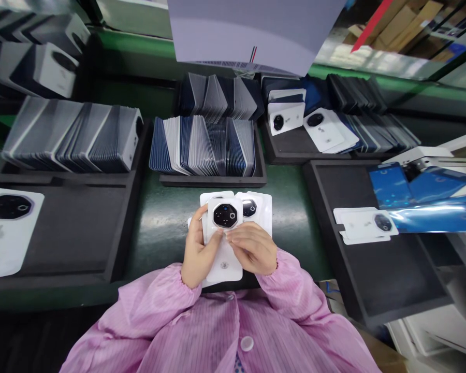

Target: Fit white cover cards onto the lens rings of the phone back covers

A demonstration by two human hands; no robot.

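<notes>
A white phone back cover (226,259) with a round black camera area is held up in front of me. Along its left edge, my left hand (200,246) grips it, thumb lying on the face below the camera area. My right hand (254,246) is closed, its fingertips bunched together on the cover just beneath the camera area. Whether those fingertips pinch something small is hidden. Behind the held cover, more white covers (262,207) of the same kind lie on the green table, partly hidden by it and my hands.
A black tray (213,180) of upright covers stands straight ahead. On the left, a large tray (73,223) has a row of covers behind it and a white cover (8,233). Two or more covers (367,225) and blue film (431,212) lie over the right tray (392,269).
</notes>
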